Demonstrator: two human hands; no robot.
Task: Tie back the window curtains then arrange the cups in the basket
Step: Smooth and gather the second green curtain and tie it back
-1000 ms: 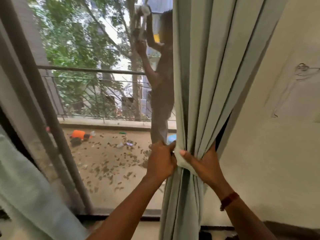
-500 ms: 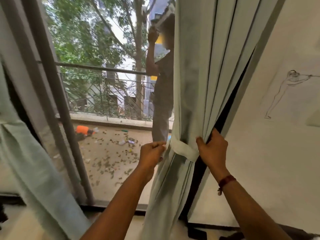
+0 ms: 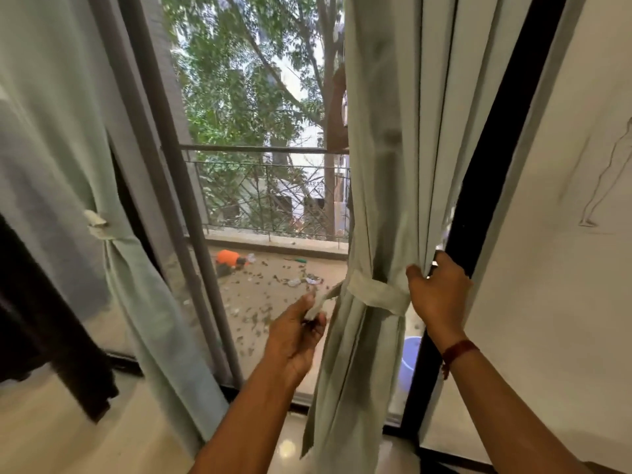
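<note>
Pinching the loose end of the tie band (image 3: 376,293) btwn thumb and curled fingers, our left hand (image 3: 294,333) sits just left of the right curtain (image 3: 393,159), a bit lower than the band itself. The band wraps round the gathered folds, its tail running down-left to that hand. Our right hand (image 3: 439,295) is on the opposite side, just beside the band's right end, w/ fingers curled over the curtain's far edge and gripping it next to the dark window frame (image 3: 481,200). A red thread bracelet (image 3: 460,350) circles that wrist. So the bunched cloth hangs btwn both hands. By the window's left edge the left curtain (image 3: 61,131) hangs w/ its own tie (image 3: 97,225) round it, well apart from us. Outside we see a balcony railing (image 3: 266,149), an orange item (image 3: 228,257) on the balcony floor, and a blue bucket (image 3: 410,357) low beside the frame. A line sketch (image 3: 605,186) marks the wall at right.
</note>
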